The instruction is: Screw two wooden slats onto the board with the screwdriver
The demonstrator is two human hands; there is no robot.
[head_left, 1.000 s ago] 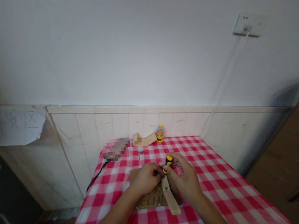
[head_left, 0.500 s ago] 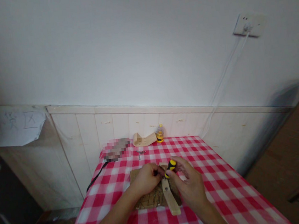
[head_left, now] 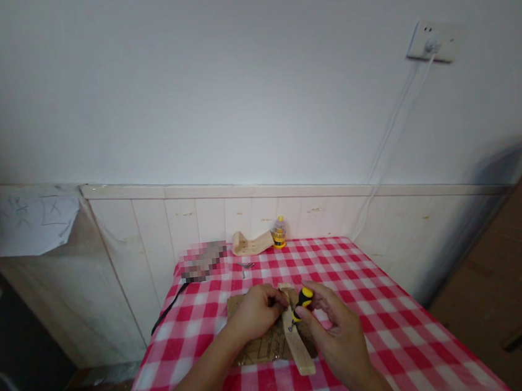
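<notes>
A stubby yellow-and-black screwdriver (head_left: 304, 300) is held in the closed fingers of my right hand (head_left: 343, 330). It leans, with its tip at a screw on the face of a pale, bent wooden piece (head_left: 300, 352). My left hand (head_left: 256, 312) is closed on the far part of that wood, its fingertips partly hidden. Beneath both lies a brown board, perhaps cardboard (head_left: 261, 350), with dark lines and shiny edges. The near end of the wood reaches past the board onto the checked cloth.
A red-and-white checked cloth (head_left: 387, 331) covers the table. Against the wall stand curved wooden parts (head_left: 252, 244) and a yellow-capped bottle (head_left: 279, 234). Several loose screws (head_left: 246, 265) lie nearer. A blurred-out item with a black strap (head_left: 172, 304) is at left.
My right hand has brought the screwdriver nearer to me and slightly right, so its tip is now at the screw on the wooden piece. My left hand has hardly moved.
</notes>
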